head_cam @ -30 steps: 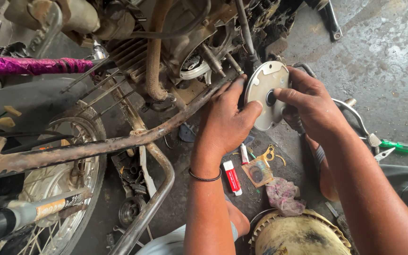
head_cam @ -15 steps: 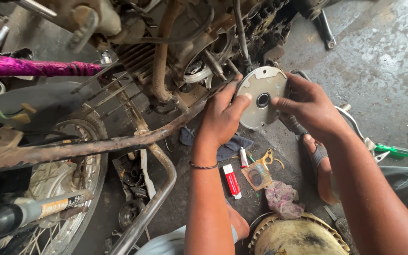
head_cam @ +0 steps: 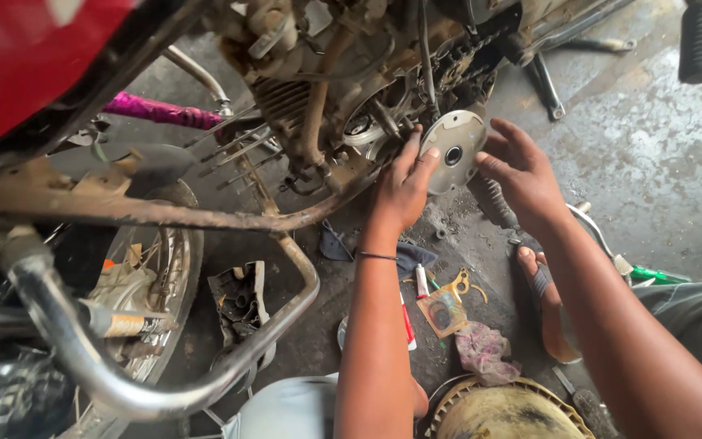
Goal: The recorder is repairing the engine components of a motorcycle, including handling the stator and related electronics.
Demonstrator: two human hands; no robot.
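The left hand [head_cam: 404,191] presses its flat fingers against the left edge of a round metal cover [head_cam: 455,149], thumb tucked behind, so the hand is not closed around anything; it props the disc rather than gripping it. The right hand [head_cam: 522,175] sits at about three o'clock from the cover, fingers spread and curved, the fingertips at the disc's right rim. Whether they pinch the rim or only touch it cannot be told from this angle. Held between the two hands this way, the cover stays flat and square against the side of the motorcycle engine [head_cam: 343,89], with its dark centre hole facing outward.

The cover lies at the engine's lower right, at roughly four o'clock from the finned cylinder. A drive chain [head_cam: 469,53] runs at twelve o'clock above it.

On the concrete floor [head_cam: 652,146] below the hands, at six o'clock, small items lie within arm's reach: a red and white tube [head_cam: 407,321], a torn gasket piece [head_cam: 442,310] just beside it, and a pink rag [head_cam: 483,351] a little nearer the person. A green-handled screwdriver [head_cam: 656,276] rests at four o'clock from the right hand, beyond the forearm. The rusty frame bar [head_cam: 164,213] crosses at nine o'clock, and a spoked wheel [head_cam: 152,284] sits under it.
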